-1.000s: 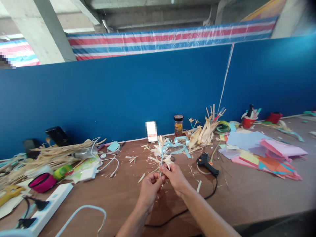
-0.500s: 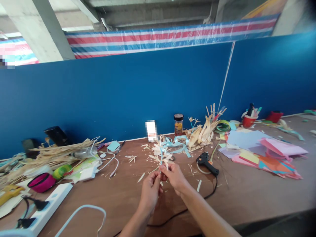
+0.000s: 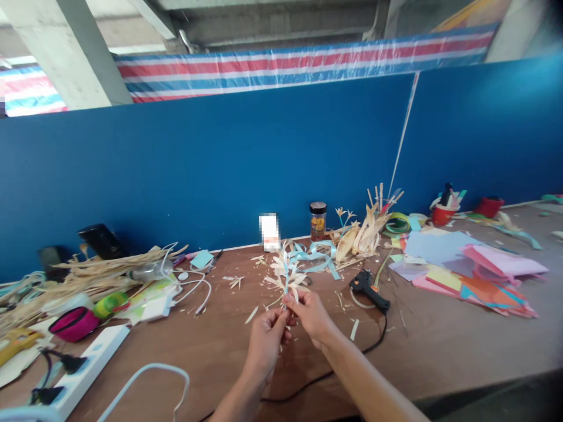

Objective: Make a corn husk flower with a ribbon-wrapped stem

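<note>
A spray of pale husk-like petals on a light-blue wrapped stem (image 3: 286,275) stands up from between my fingers over the table. My right hand (image 3: 313,316) pinches the stem just under the lower petals. Close below it, my left hand (image 3: 269,335) is closed around the stem's lower end, thumb and fingertips together. The two hands' fingertips nearly touch. Most of the lower stem is hidden by the fingers. Behind the petals lies a curled light-blue ribbon (image 3: 323,251).
A black glue gun (image 3: 369,291) lies to the right, its cord crossing the front. Dried husks (image 3: 367,234) and a lidded jar (image 3: 318,223) stand behind. Coloured paper (image 3: 444,249) is at right; a power strip (image 3: 94,363) and straw bundles (image 3: 109,266) are at left.
Both hands keep their grip on the stem, with only slight shifts of the fingers. The things on the table lie as before.
</note>
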`<state>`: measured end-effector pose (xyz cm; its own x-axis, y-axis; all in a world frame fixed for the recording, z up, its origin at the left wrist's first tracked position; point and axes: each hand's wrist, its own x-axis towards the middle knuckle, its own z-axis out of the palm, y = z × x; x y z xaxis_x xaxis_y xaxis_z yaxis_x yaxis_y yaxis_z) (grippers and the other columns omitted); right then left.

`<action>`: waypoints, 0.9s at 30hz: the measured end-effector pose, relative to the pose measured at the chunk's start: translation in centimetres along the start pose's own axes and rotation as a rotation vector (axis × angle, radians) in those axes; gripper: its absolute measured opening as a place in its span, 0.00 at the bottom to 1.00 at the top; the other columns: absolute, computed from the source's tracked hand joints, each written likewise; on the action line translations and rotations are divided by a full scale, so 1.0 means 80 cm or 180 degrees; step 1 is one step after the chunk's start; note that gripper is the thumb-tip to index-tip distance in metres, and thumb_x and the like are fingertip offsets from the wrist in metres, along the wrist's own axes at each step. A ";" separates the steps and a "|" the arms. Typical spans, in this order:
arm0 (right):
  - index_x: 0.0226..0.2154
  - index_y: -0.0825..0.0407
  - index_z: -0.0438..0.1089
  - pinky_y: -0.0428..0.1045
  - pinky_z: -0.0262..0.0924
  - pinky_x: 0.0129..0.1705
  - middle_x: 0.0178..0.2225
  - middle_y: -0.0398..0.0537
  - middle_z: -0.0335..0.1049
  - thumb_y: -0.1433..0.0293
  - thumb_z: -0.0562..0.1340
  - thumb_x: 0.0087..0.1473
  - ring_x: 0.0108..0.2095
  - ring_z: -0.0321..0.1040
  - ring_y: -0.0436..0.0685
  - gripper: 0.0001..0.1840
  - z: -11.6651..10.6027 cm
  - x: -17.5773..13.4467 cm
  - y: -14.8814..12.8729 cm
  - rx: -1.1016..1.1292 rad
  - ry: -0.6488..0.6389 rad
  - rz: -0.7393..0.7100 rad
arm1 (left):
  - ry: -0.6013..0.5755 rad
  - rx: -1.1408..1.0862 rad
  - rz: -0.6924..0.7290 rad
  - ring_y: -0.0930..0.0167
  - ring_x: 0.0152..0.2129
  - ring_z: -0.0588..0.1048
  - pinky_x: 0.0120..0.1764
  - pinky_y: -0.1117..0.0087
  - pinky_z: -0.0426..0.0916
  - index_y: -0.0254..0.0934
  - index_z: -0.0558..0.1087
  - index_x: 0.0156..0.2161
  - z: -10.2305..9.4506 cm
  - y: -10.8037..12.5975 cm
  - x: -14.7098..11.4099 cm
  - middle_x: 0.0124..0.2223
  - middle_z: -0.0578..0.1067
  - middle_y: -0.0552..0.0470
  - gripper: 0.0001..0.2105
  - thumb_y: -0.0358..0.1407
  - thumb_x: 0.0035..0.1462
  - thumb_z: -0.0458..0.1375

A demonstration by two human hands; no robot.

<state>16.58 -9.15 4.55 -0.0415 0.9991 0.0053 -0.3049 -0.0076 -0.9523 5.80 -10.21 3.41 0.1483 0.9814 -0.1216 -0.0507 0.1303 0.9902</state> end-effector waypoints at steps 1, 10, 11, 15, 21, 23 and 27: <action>0.19 0.54 0.60 0.42 0.45 0.17 0.14 0.36 0.57 0.59 0.62 0.42 0.14 0.50 0.44 0.16 0.000 0.000 0.000 -0.0009 0.0026 -0.0006 | -0.0007 0.0010 0.0003 0.80 0.12 0.62 0.16 0.78 0.54 0.32 0.69 0.26 0.001 0.000 0.000 0.22 0.70 0.55 0.16 0.46 0.43 0.57; 0.20 0.54 0.60 0.42 0.46 0.18 0.17 0.37 0.57 0.61 0.62 0.42 0.17 0.50 0.45 0.15 -0.001 0.001 0.000 -0.0103 0.0134 -0.0112 | 0.0111 -0.0052 0.0045 0.82 0.09 0.60 0.13 0.80 0.51 0.34 0.64 0.30 0.003 0.002 -0.004 0.24 0.72 0.54 0.14 0.45 0.45 0.56; 0.19 0.55 0.60 0.42 0.46 0.19 0.17 0.38 0.57 0.61 0.62 0.42 0.18 0.50 0.45 0.15 -0.002 0.001 0.001 -0.0121 0.0164 -0.0178 | 0.0074 -0.0015 0.0061 0.82 0.09 0.59 0.13 0.80 0.51 0.34 0.64 0.30 0.002 0.001 -0.003 0.24 0.72 0.54 0.14 0.45 0.46 0.56; 0.20 0.55 0.63 0.42 0.47 0.21 0.18 0.39 0.58 0.61 0.61 0.43 0.20 0.51 0.46 0.14 -0.005 0.002 0.007 -0.0191 0.0181 -0.0318 | -0.0012 0.0109 0.0039 0.83 0.09 0.58 0.13 0.80 0.49 0.33 0.66 0.31 -0.002 -0.001 -0.001 0.23 0.71 0.54 0.14 0.44 0.47 0.55; 0.20 0.55 0.63 0.42 0.45 0.18 0.16 0.38 0.59 0.61 0.61 0.43 0.16 0.50 0.44 0.14 -0.003 0.002 0.009 -0.0117 0.0080 -0.0139 | -0.0276 -0.0258 -0.0243 0.84 0.09 0.54 0.13 0.80 0.46 0.33 0.67 0.31 -0.006 0.004 -0.003 0.22 0.69 0.56 0.15 0.45 0.45 0.57; 0.20 0.55 0.62 0.42 0.46 0.18 0.16 0.38 0.59 0.61 0.61 0.43 0.15 0.51 0.44 0.14 -0.003 0.003 0.009 0.0008 -0.0011 -0.0090 | -0.0454 -0.0448 -0.0425 0.84 0.08 0.51 0.13 0.80 0.45 0.33 0.67 0.29 -0.008 0.006 -0.003 0.16 0.64 0.60 0.15 0.45 0.45 0.57; 0.20 0.55 0.62 0.42 0.47 0.17 0.15 0.38 0.59 0.60 0.61 0.44 0.15 0.54 0.45 0.15 -0.003 0.004 0.011 0.0079 -0.0136 -0.0089 | -0.0822 -0.0787 -0.0702 0.84 0.09 0.48 0.15 0.80 0.42 0.32 0.66 0.26 -0.014 0.007 -0.002 0.11 0.54 0.64 0.13 0.43 0.47 0.57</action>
<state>16.53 -8.79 3.61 -0.0732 0.9963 0.0455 -0.3300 0.0189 -0.9438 4.61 -10.13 3.94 0.4234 0.8628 -0.2764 -0.2209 0.3942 0.8921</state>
